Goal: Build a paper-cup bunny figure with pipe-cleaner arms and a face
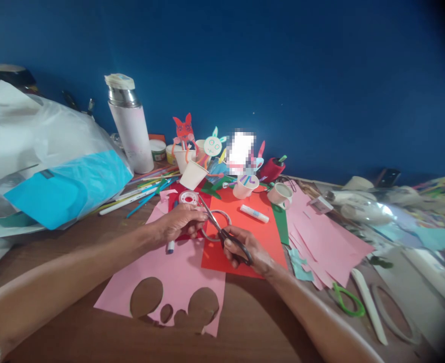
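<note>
My right hand [239, 247] is wrapped round the black handles of a pair of scissors [216, 224], whose blades point up and left toward my other hand. Fingers closed, my left hand [184, 222] is beside the blade tips; what it pinches, if anything, is too small to make out. Below the hands lie a red-orange sheet [260, 242] and a pink sheet [131, 282] with round holes cut in it. A roll of white tape [189, 198] rests just above my left hand. Behind the scissors is a pale ring [226, 217], and a glue stick [254, 213] lies on the orange sheet.
Paper cups [193, 175] with paper animal figures stand at the back, near a tall flask [129, 126] and a white mug [280, 195]. A plastic bag [56, 136] fills the left. Pink sheets [324, 232], a green ring-shaped piece [348, 301] and plastic packets [366, 212] lie right.
</note>
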Tool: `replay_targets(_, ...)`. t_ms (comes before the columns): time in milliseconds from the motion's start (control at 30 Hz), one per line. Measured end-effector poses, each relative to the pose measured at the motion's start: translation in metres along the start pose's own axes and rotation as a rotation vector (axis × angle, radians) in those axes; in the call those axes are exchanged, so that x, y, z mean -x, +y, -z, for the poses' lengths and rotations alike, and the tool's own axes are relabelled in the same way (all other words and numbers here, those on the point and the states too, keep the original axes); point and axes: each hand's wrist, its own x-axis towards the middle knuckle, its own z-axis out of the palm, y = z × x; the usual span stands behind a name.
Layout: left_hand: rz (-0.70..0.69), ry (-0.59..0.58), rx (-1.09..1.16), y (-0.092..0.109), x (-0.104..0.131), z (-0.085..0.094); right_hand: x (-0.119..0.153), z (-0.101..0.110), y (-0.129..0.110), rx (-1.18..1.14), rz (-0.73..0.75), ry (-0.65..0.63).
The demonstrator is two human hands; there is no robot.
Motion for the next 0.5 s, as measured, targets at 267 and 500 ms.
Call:
replay_targets(267,-0.012,-0.004,0.008,-0.0015,-0.0007,0.0022,-0.0003,-0.0014,-0.0017,-0.019,0.003,0.024)
replay_targets(500,-0.014,0.053,0.028,0.0,-0.0006,-0.0007,0.0,0.0004,0.0002,-0.031,0.012,-0.002)
